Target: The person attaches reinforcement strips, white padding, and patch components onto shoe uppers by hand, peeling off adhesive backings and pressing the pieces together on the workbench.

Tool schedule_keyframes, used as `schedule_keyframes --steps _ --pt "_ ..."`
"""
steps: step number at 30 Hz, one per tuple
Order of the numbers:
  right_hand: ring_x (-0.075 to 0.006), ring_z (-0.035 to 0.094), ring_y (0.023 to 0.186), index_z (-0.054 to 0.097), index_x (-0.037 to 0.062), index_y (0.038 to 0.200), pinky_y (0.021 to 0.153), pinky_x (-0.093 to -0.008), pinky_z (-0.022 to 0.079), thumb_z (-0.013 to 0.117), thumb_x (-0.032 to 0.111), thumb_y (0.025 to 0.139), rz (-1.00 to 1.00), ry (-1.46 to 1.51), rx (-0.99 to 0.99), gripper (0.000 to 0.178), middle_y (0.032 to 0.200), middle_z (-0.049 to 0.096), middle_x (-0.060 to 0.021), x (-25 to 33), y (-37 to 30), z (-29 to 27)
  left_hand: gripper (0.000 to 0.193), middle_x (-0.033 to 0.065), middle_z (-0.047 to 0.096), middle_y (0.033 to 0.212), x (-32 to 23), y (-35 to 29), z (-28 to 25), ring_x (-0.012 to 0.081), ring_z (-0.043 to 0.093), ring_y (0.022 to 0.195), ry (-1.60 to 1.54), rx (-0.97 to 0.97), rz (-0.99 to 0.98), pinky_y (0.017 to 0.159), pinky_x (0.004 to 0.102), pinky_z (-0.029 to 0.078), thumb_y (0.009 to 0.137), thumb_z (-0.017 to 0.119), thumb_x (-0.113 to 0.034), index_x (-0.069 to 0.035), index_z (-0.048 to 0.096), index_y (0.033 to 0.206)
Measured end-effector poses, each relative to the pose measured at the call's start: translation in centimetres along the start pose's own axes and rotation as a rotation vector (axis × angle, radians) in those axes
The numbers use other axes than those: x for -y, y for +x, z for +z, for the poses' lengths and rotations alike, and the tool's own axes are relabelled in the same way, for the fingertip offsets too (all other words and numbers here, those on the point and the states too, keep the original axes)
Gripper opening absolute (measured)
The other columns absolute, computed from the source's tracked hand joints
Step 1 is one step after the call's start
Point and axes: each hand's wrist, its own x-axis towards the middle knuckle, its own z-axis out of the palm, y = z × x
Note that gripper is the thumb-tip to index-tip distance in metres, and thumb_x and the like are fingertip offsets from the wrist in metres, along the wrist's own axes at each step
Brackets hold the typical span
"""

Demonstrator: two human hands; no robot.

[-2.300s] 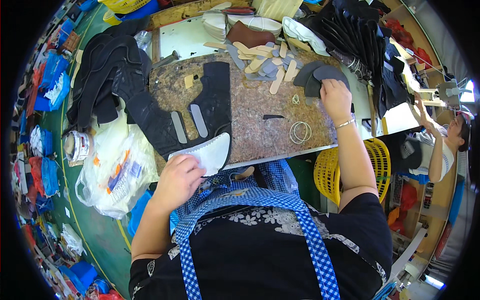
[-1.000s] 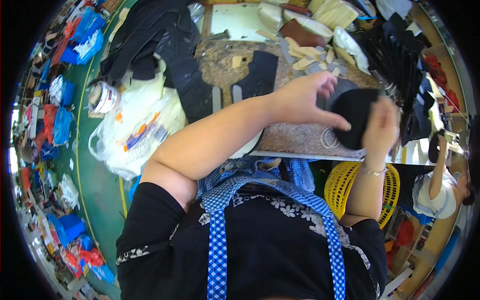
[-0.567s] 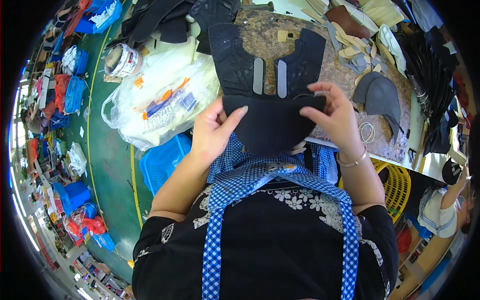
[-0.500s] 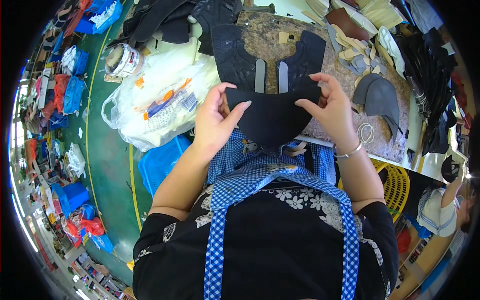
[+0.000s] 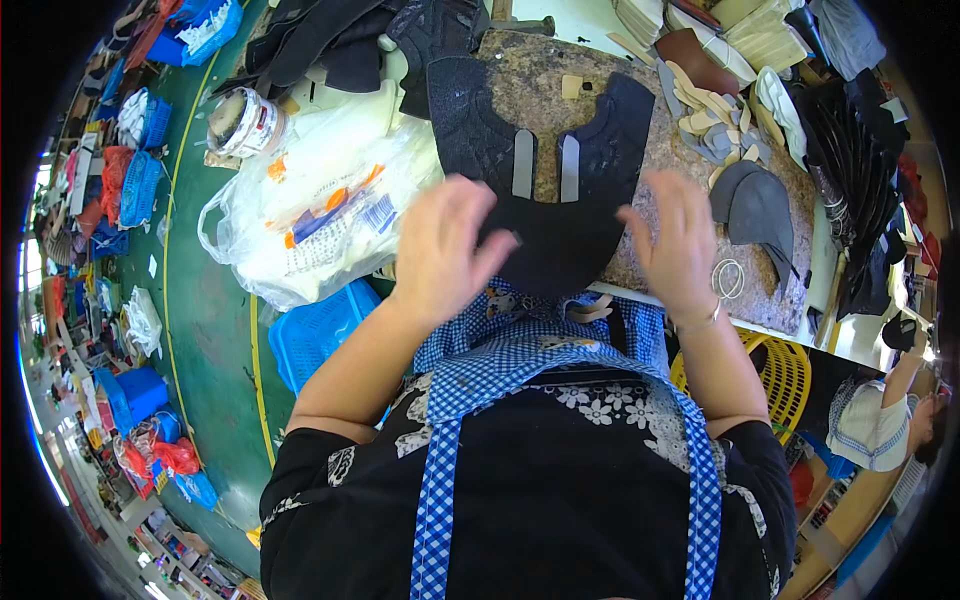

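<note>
A flat black shoe upper (image 5: 462,125) lies on the speckled work board, its two arms pointing away from me. Two grey strips (image 5: 523,165) sit along the inner edges of the arms. At its near end a rounded black piece (image 5: 555,245) lies flat, joining the arms visually. Over the left edge of this piece hovers my left hand (image 5: 440,245), open, thumb and fingers apart, slightly blurred. My right hand (image 5: 682,240) is open beside the right edge, thumb toward the black material. Neither hand appears to grip anything.
A white plastic bag (image 5: 320,220) and a tub (image 5: 245,122) stand left of the board (image 5: 625,270). Dark grey curved pieces (image 5: 758,205) and a pile of small beige and grey pieces (image 5: 715,115) lie right. A blue basket (image 5: 320,335) and yellow basket (image 5: 785,375) are below table level.
Both hands have let go of the rounded black piece, which was held raised at its corners and now lies flat against the upper. The right hand has moved slightly outward.
</note>
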Motion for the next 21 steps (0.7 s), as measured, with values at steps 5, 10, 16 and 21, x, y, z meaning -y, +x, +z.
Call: schedule_keyframes --steps 5,10,16,21 --pt "-0.0271 0.043 0.122 0.05 0.0027 0.121 0.101 -0.0397 0.032 0.072 0.023 0.064 -0.353 0.337 0.664 0.065 0.128 0.048 -0.0129 2.1 -2.7 -1.5 0.038 0.008 0.056 0.1 -0.3 -2.7 0.7 0.0276 0.054 0.098 -0.343 0.443 0.401 0.08 0.0388 0.045 0.059 0.072 -0.015 -0.006 0.059 0.093" --pt "-0.0261 0.044 0.12 0.054 0.0051 0.115 0.098 -0.0439 0.031 0.072 0.03 0.066 -0.185 0.243 0.509 0.058 0.124 0.051 -0.0103 0.9 -0.9 -1.9 0.028 0.0074 0.058 0.087 -0.9 -0.9 0.5 0.0248 0.057 0.083 -0.499 0.364 0.254 0.071 0.034 0.047 0.06 0.068 -0.002 -0.005 0.06 0.087" --pt "-0.0126 0.061 0.077 0.062 0.0019 0.089 0.063 -0.0246 0.047 0.069 0.015 0.077 0.228 1.03 0.415 0.019 0.084 0.064 -0.0066 3.2 3.5 -3.6 0.014 0.0045 0.056 0.072 -3.8 4.3 -4.5 0.0122 0.055 0.065 -1.048 0.403 -0.263 0.057 0.0233 0.043 0.074 0.071 -0.009 -0.003 0.061 0.083" --pt "-0.0065 0.058 0.071 0.064 -0.0011 0.088 0.066 -0.0205 0.047 0.063 0.017 0.084 1.008 1.655 0.562 0.018 0.082 0.065 -0.0031 4.4 4.9 -4.1 0.015 0.0 0.059 0.076 -3.7 3.7 -3.6 0.0059 0.052 0.066 -1.036 0.365 -0.575 0.059 0.0217 0.042 0.086 0.06 -0.016 -0.001 0.062 0.085"
